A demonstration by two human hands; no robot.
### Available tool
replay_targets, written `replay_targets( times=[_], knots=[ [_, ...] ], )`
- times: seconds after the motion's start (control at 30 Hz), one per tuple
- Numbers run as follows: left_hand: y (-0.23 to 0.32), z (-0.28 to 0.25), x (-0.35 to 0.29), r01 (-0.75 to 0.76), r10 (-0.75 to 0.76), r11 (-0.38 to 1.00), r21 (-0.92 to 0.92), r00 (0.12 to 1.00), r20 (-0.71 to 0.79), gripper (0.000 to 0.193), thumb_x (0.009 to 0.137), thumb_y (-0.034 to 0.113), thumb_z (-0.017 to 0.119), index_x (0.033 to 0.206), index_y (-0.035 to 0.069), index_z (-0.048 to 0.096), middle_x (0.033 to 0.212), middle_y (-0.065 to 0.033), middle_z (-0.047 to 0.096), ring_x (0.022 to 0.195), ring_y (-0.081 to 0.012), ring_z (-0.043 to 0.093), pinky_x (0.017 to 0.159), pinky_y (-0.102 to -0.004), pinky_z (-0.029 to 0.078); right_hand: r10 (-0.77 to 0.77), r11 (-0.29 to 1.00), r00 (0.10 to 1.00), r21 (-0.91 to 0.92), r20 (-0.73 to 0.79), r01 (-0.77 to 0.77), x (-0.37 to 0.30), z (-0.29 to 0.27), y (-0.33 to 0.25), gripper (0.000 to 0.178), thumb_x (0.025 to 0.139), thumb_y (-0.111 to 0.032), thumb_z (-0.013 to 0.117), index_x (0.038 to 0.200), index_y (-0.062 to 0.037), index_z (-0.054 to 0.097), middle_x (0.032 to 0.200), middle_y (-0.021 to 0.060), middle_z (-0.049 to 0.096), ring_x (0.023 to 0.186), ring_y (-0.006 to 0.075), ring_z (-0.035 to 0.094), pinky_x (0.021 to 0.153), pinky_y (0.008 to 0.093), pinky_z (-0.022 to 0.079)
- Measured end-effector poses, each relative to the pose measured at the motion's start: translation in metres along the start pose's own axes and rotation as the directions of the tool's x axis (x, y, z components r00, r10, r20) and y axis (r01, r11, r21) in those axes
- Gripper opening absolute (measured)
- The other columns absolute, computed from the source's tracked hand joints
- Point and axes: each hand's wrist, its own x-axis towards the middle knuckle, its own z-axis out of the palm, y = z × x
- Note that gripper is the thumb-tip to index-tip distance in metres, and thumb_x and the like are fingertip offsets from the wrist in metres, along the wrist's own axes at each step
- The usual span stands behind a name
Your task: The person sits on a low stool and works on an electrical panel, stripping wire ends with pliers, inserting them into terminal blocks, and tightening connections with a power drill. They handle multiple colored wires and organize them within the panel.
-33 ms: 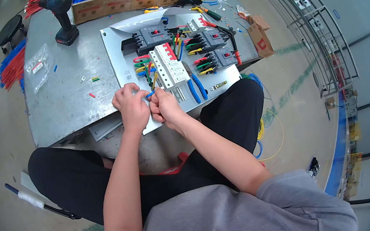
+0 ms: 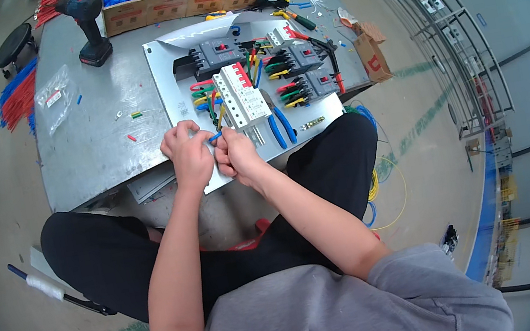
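My left hand (image 2: 190, 155) and my right hand (image 2: 237, 153) meet at the near edge of a pale metal mounting plate (image 2: 170, 90). Both are closed, fingertips pinching a short blue wire (image 2: 215, 136) between them. Whether its end carries a sleeve is too small to tell. Just beyond my fingers, a row of white circuit breakers with red levers (image 2: 241, 96) is fixed to the plate. Red, green, yellow and blue wires (image 2: 203, 96) come out at its left side. Blue-handled pliers (image 2: 281, 125) lie right of the breakers.
Grey moulded-case breakers (image 2: 216, 56) stand farther back on the plate. A small brass terminal strip (image 2: 313, 122) lies at its near right. On the grey table (image 2: 100, 144) are a cordless drill (image 2: 89, 28), a plastic bag (image 2: 55, 99) and a cardboard box (image 2: 172, 6) of coloured sleeves.
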Motion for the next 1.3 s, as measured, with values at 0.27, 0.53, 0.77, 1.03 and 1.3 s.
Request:
replay_targets(
  times=[0.27,0.53,0.77,1.03,1.3],
  knots=[
    [0.001,0.003,-0.001,-0.036,0.036,0.999,0.026,0.999,-0.004,0.022,0.08,0.007,0.061,0.093,0.01,0.078,0.128,-0.0103,0.058,0.126,-0.0363,0.048,0.114,-0.0516,0.03,0.199,0.968,0.978,0.142,0.068,-0.207,0.005,-0.01,-0.007,0.05,0.122,-0.05,0.03,0.088,-0.0171,0.046,0.06,-0.0037,0.038,0.042,0.0134,0.031,0.04,0.0305,0.02],
    [0.004,-0.002,0.002,-0.032,0.03,0.997,0.065,0.999,0.035,0.015,0.081,0.012,0.067,0.092,0.012,0.077,0.12,-0.0091,0.058,0.119,-0.0346,0.05,0.112,-0.0519,0.031,0.086,0.985,0.996,0.153,-0.016,-0.083,0.0,-0.002,0.004,0.047,0.119,-0.045,0.032,0.087,-0.0144,0.048,0.061,-0.0018,0.043,0.04,0.0146,0.036,0.039,0.0325,0.023],
    [0.011,-0.008,0.006,-0.065,0.062,0.997,0.039,0.996,0.065,0.015,0.09,0.027,0.078,0.097,0.014,0.078,0.119,-0.0046,0.066,0.12,-0.0304,0.053,0.11,-0.0498,0.031,-0.059,0.996,0.996,0.066,-0.067,0.064,-0.018,0.006,0.004,0.044,0.122,-0.037,0.035,0.093,-0.0106,0.054,0.062,0.0003,0.046,0.042,0.0157,0.046,0.039,0.0314,0.032],
    [0.042,-0.002,0.005,0.111,-0.12,0.992,0.055,0.974,0.194,0.019,0.104,0.027,0.071,0.112,0.015,0.083,0.114,0.0007,0.071,0.119,-0.0251,0.056,0.12,-0.0527,0.024,-0.236,0.961,0.972,-0.148,0.004,0.234,-0.057,-0.047,0.057,0.04,0.118,-0.034,0.05,0.092,-0.0058,0.06,0.066,0.0009,0.053,0.045,0.0134,0.051,0.045,0.0313,0.041],
    [0.045,0.009,0.003,0.202,-0.205,0.979,0.039,0.962,0.182,0.016,0.103,0.025,0.071,0.107,0.014,0.081,0.114,-0.0001,0.07,0.12,-0.0262,0.059,0.125,-0.066,0.017,-0.18,0.964,0.984,-0.201,-0.009,0.175,-0.049,-0.044,0.052,0.036,0.115,-0.029,0.055,0.09,-0.0043,0.064,0.061,0.0007,0.055,0.048,0.0107,0.051,0.049,0.03,0.041]
  ],
)
